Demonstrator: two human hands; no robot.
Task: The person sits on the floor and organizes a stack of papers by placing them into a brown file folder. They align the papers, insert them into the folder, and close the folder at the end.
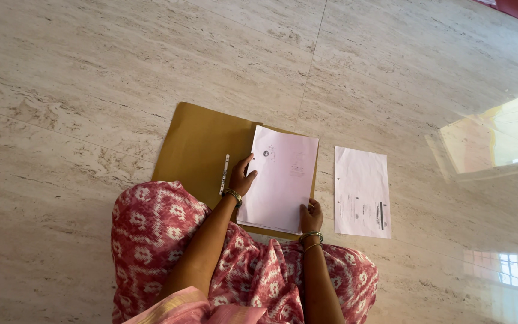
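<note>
Head view: paper stack [283, 177] between left hand [242, 179] and right hand [310, 216], both gripping its edges.

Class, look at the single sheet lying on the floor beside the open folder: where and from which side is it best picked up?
Probably the loose sheet's near short edge or corner, approached from the person's side by the right hand. It lies flat on the floor, apart from the folder, so an edge must be lifted first.

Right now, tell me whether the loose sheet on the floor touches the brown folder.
Apart. The head view shows a strip of bare marble floor between the loose sheet and the brown folder.
</note>
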